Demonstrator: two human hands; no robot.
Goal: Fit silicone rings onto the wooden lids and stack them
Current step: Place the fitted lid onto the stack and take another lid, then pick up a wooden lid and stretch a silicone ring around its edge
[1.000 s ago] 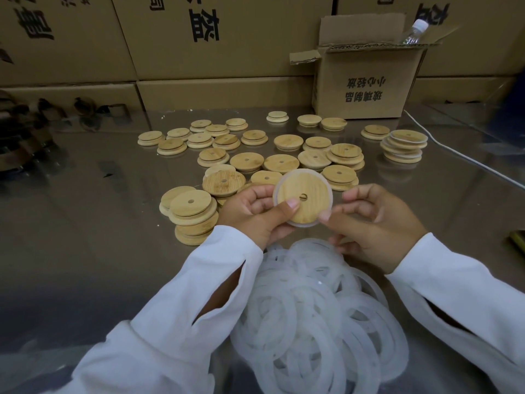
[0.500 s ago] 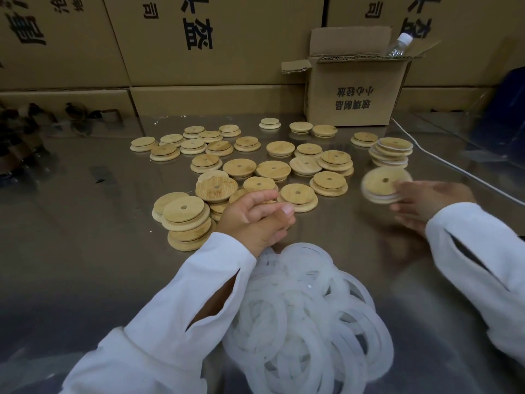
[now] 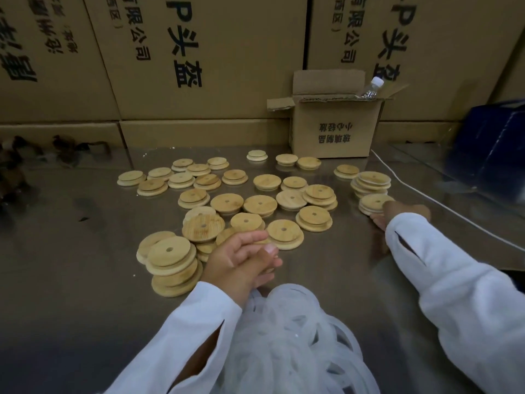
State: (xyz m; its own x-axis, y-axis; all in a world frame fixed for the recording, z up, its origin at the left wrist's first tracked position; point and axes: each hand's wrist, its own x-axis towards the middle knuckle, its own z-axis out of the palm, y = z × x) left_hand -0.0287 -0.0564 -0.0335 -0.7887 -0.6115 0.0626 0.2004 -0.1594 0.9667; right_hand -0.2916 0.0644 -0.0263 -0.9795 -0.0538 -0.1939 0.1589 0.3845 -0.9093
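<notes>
Where the task stood: the stacking step, it seemed; a ringed lid [image 3: 373, 201] lay on top of a low stack [image 3: 365, 211] at the right of the table [image 3: 71, 251], just in front of a taller finished stack [image 3: 370, 182].
Right hand [image 3: 397, 213]: stretched out to that lid, the thumb on its top near the edge and a finger under the edge, so it looked pinched; the sleeve hid the rest of the hand.
Left hand [image 3: 241, 260]: near the middle, fingers loosely curled together and holding nothing that showed, close to the nearest loose lid [image 3: 284, 234].
Next move, as a judgement: let go of the lid squarely on its stack, then take a bare lid and one ring.
Silicone rings [image 3: 289, 331]: a tangled white heap at the near edge, between the sleeves.
Bare lids [image 3: 260, 204]: scattered over the middle, with a leaning pile [image 3: 170, 260] at the left.
Small cardboard box [image 3: 332, 135]: flaps open, a plastic bottle [image 3: 370, 88] sticking out; the rest of its contents was hidden.
Large cartons [image 3: 213, 52]: closed, lined up behind the table.
</notes>
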